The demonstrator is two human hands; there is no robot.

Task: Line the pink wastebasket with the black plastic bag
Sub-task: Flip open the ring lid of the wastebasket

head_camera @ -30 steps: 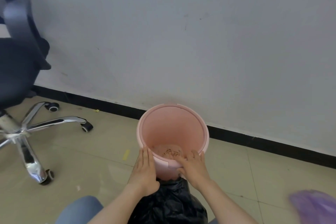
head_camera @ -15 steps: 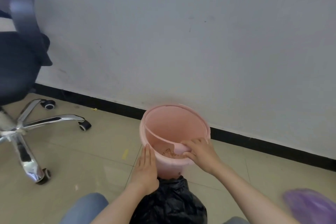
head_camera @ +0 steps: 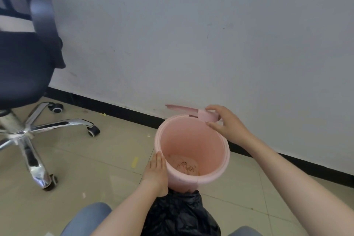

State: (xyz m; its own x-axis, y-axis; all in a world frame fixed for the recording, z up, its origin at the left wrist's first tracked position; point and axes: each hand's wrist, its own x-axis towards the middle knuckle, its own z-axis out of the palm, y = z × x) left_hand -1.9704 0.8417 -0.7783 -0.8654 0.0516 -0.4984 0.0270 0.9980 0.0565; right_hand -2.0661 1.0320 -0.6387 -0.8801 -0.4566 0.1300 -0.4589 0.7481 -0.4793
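Note:
The pink wastebasket (head_camera: 208, 159) stands on the tiled floor by the wall, tilted toward me, with brownish residue on its bottom. My left hand (head_camera: 156, 172) lies flat against its left outer wall, fingers together. My right hand (head_camera: 227, 123) pinches a pink rim ring (head_camera: 191, 110) that hangs above the basket's far edge, seen nearly edge-on. The black plastic bag (head_camera: 180, 214), crumpled, lies between my knees just in front of the basket.
A black office chair (head_camera: 21, 63) with a chrome star base (head_camera: 36, 132) and castors stands at the left. The white wall with a black skirting board (head_camera: 118, 109) runs right behind the basket. Small yellow scraps (head_camera: 135, 162) lie on the floor.
My right hand has lifted the pink rim ring out of the basket mouth and carried it up and back over the far edge. My left hand stays on the basket's side.

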